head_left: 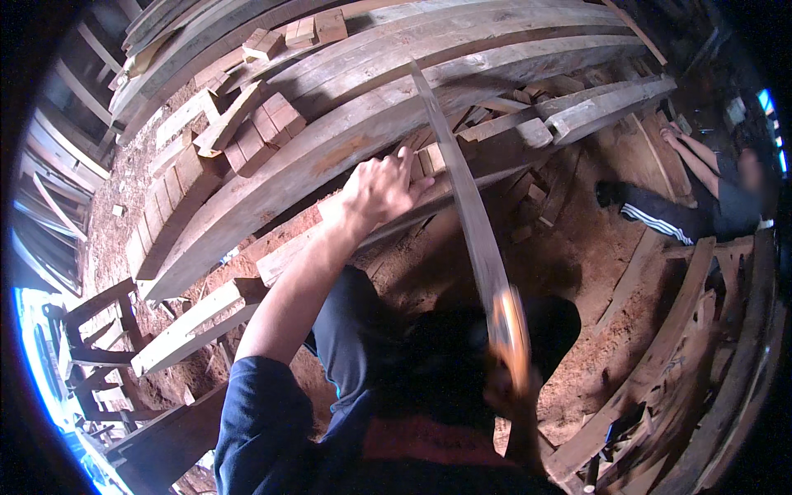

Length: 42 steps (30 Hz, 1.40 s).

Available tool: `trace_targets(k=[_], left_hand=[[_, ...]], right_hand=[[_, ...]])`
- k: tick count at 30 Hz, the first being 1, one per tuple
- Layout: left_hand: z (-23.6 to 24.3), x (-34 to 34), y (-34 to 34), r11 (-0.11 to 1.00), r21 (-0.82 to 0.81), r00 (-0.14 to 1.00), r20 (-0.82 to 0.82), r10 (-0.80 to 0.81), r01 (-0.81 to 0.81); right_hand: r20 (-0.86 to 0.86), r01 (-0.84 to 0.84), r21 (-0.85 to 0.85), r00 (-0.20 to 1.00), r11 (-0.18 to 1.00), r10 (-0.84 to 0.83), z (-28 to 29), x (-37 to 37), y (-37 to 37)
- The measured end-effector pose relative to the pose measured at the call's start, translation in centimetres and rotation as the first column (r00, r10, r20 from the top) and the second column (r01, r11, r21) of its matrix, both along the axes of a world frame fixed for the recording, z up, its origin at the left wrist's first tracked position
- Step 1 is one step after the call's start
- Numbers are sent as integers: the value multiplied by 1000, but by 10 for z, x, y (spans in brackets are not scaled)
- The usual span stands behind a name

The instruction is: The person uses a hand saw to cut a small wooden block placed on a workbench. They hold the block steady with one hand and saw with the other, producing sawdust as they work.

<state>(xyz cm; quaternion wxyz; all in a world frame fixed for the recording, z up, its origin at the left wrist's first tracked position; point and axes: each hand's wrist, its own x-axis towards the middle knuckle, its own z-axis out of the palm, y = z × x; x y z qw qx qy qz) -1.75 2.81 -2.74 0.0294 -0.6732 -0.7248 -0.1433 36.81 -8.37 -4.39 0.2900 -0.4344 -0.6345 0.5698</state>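
My right hand (505,384), dark and partly blurred near my lap, is closed round the orange handle of a handsaw (470,206). The long blade slants up and away to the left, lying across the end of a piece of wood (431,158). Just left of the blade, my left hand (379,188) grips that wood, its thumb along the near side and its fingers over the top. Underneath, a longer beam (289,256) runs toward the lower left. Where the teeth meet the wood is too small to make out.
Long thick beams (346,124) lie beyond my hands, with cut wooden blocks (264,124) stacked at the far left. Curved boards (660,371) lean at the right. Another person (726,186) sits at the far right, hands on a board. Reddish dirt (561,256) covers the ground.
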Motion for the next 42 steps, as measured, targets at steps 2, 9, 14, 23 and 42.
trace_targets(k=[2, 9, 14, 23, 42], left_hand=[[19, 8, 2, 983, -176, 995, 67, 71, -58], [4, 12, 0, 996, -58, 997, 24, -73, 74], [13, 4, -2, 995, -64, 996, 53, 77, -73], [18, 12, -2, 977, -209, 996, 91, -14, 33], [13, 10, 4, 987, -152, 993, 103, 56, -40]], right_hand=[[182, 189, -27, 966, 982, -181, 14, 26, -40], [-168, -172, 299, 959, 939, 229, 23, -106, 65], [-12, -28, -70, 1000, 997, 27, -3, 6, 17], [-130, -243, 275, 949, 930, 286, 27, -84, 61], [-367, -129, 6, 922, 992, 122, 7, -62, 57]])
